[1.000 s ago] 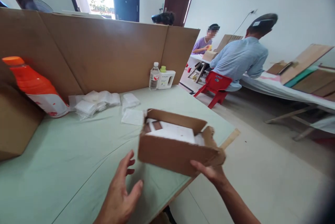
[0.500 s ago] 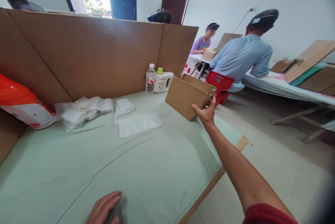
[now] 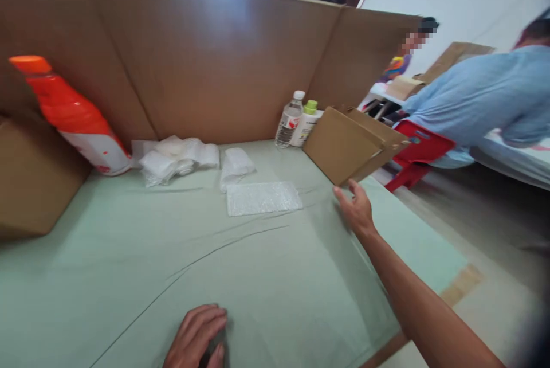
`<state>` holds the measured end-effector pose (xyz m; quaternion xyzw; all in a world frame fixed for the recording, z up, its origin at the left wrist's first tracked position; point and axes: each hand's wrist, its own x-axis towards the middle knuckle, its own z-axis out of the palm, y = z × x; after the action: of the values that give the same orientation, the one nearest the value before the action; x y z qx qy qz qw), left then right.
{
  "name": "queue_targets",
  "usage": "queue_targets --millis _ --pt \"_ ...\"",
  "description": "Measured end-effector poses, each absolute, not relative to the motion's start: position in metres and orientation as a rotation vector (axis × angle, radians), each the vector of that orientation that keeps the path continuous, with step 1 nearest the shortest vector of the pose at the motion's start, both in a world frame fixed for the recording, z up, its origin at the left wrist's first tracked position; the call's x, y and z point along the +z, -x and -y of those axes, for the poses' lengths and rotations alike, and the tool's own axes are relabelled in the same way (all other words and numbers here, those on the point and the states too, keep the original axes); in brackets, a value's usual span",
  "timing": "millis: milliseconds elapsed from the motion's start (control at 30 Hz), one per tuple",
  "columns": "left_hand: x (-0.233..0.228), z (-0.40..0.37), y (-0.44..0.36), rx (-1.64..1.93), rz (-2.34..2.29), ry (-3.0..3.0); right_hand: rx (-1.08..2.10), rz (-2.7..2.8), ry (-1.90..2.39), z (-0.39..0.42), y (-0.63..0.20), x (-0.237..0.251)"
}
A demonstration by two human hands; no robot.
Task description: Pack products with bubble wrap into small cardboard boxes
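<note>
An open cardboard box (image 3: 344, 141) stands at the table's right side, close by a clear water bottle (image 3: 290, 120) and a white jug with a green cap (image 3: 306, 126). My right hand (image 3: 357, 207) is just below the box's near corner, thumb and fingers apart, holding nothing. My left hand (image 3: 198, 336) rests at the table's near edge with its fingers loosely bent and nothing visible in it. A flat bubble-wrap pouch (image 3: 264, 199) lies mid-table. Behind it are a folded bubble-wrap piece (image 3: 236, 166) and a heap of bubble wrap (image 3: 178, 157).
A large orange-and-white bottle (image 3: 86, 127) leans at the left beside another cardboard box (image 3: 34, 184). A tall cardboard screen (image 3: 223, 58) borders the back of the green-covered table (image 3: 240, 276). Beyond the right edge, a person in light blue (image 3: 485, 93) sits on a red chair (image 3: 419, 147).
My right hand has let go of the cardboard box and drawn back toward me. The view has turned left and down. My left hand stays near the table's front.
</note>
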<state>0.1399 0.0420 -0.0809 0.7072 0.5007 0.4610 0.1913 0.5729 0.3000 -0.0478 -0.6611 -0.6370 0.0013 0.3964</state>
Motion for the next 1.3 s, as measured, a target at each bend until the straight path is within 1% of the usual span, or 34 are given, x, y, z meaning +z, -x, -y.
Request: queue_targets --millis 100,200,300,400,500,633,733,800,933,1067,1167,1300 --pt "-0.069 -0.046 -0.138 1.261 -1.301 -2.041 0.138 1.958 1.582 -0.296 -0.515 -0.05" --pt "-0.058 -0.047 -0.137 1.287 -1.234 -2.026 0.229 2.324 1.387 -0.307 -0.444 -0.046" --pt "-0.052 -0.04 -0.13 1.309 -1.25 -1.969 0.184 2.46 1.251 -0.313 -0.387 -0.047" --pt "-0.045 -0.031 -0.109 1.327 -1.328 -1.938 0.092 2.441 1.132 -0.31 -0.353 -0.049" --pt "-0.027 -0.026 -0.067 1.344 -1.543 -1.908 0.009 2.281 1.033 -0.315 -0.325 -0.033" --pt "0.016 -0.042 0.007 1.383 -1.991 -1.941 -0.124 2.018 0.998 -0.346 -0.266 0.013" --pt "0.054 -0.076 0.058 1.449 -2.263 -2.051 -0.147 2.086 1.01 -0.37 -0.216 0.033" --pt "0.077 -0.108 0.088 1.443 -2.415 -2.09 -0.115 2.183 1.027 -0.374 -0.193 0.03" --pt "0.103 -0.171 0.136 1.269 -2.685 -1.956 0.027 2.285 0.973 -0.34 -0.192 -0.004" --pt "0.105 -0.204 0.162 1.024 -2.735 -1.717 0.211 2.294 0.961 -0.283 -0.229 -0.034" --pt "0.1 -0.194 0.16 1.076 -2.656 -1.698 0.319 2.276 0.993 -0.253 -0.255 -0.037" --pt "0.091 -0.132 0.132 1.267 -2.383 -1.884 0.41 2.241 1.006 -0.233 -0.269 -0.021"
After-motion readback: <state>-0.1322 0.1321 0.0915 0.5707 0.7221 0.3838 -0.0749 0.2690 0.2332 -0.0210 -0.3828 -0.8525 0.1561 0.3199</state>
